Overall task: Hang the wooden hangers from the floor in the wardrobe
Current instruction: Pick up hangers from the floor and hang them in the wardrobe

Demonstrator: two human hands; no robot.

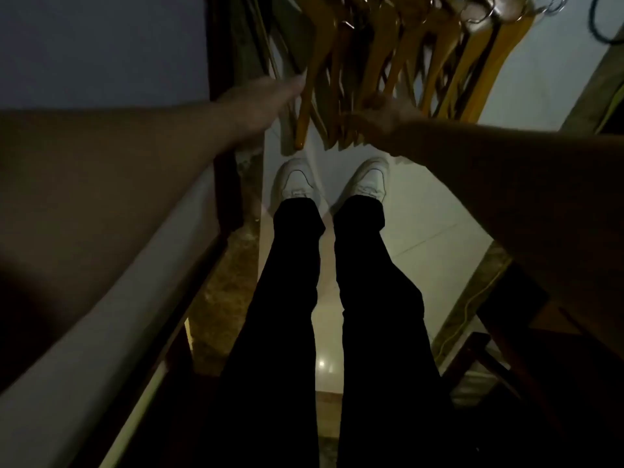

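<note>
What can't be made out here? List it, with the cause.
All in the head view:
The rail is cut off by the top edge, above the wooden hangers.
Motion blur hides whether the left hand touches a hanger.
The right hand is blurred and dim among the hanger ends; grip unclear.
The legs hide much of the floor.

Amber wood over pale tile.
We see the wooden hangers [388, 62] in warm amber-yellow with silver hooks [479, 15] at the upper right; below them white shoes [297, 180], plain black trousers [293, 298] and a glossy white tiled floor [422, 231]. At the upper left the wall [101, 45] is bluish grey, the wardrobe frame [221, 62] dark brown, the floor strip [229, 282] mottled brown.
</note>
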